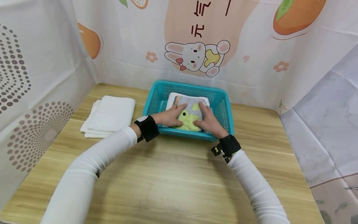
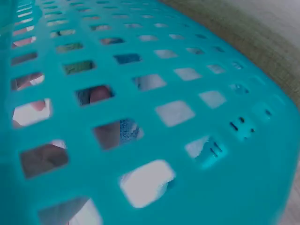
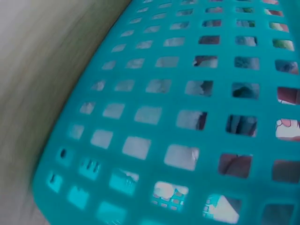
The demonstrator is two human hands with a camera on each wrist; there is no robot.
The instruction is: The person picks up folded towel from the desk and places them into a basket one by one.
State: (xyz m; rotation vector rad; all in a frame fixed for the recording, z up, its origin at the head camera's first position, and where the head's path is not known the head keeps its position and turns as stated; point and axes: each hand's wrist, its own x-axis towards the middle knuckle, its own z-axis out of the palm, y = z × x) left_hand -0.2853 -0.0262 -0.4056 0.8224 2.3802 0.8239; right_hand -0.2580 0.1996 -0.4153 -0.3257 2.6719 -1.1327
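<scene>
A turquoise plastic basket [image 1: 227, 112] with slotted walls stands at the back of the table. Inside it lies a folded grey towel [image 1: 193, 101] with a yellow-green animal figure, on top of white folded cloth [image 1: 174, 95]. My left hand [image 1: 168, 116] reaches over the front wall and rests on the towel's left side, fingers spread. On the towel's right side rests my right hand [image 1: 210, 122], its fingers and thumb apart. Both wrist views look at the outside of the basket wall [image 2: 154, 93], [image 3: 154, 101]; only bits of fingers and cloth show through its holes.
Folded white towels [image 1: 112, 113] lie stacked on the wooden table [image 1: 173, 177], left of the basket. A printed curtain [image 1: 131, 56] hangs close behind the basket, with more fabric at both sides. Black camera straps [image 1: 149, 128] circle the wrists.
</scene>
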